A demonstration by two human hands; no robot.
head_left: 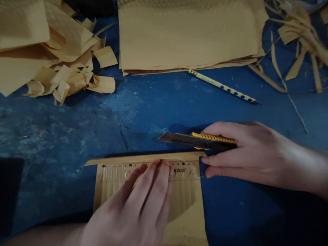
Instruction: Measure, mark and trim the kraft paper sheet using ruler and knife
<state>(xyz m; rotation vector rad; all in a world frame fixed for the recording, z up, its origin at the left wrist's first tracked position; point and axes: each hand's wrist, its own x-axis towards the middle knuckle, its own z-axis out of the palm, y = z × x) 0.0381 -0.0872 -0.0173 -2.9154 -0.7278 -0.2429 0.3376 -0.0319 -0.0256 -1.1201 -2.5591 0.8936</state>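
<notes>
My left hand (143, 198) lies with its fingers stretched out, pressing on a clear plastic ruler (112, 173). Beneath the ruler is a sheet of brown paper (184, 212), with a narrow strip (179, 157) of it showing along the ruler's far edge. My right hand (246, 153) is closed around a yellow and black utility knife (212, 140), whose blade points left, just beyond the paper's far edge. Fingertips of that hand are at the ruler's right end. The palm side of my left hand is hidden.
A stack of brown paper (189, 34) lies at the back of the blue table (64, 136). In front of it rests a yellow pencil with purple dots (225, 88). Crumpled paper scraps (71, 80) are heaped at the left, and thin offcut strips (304, 44) at the right.
</notes>
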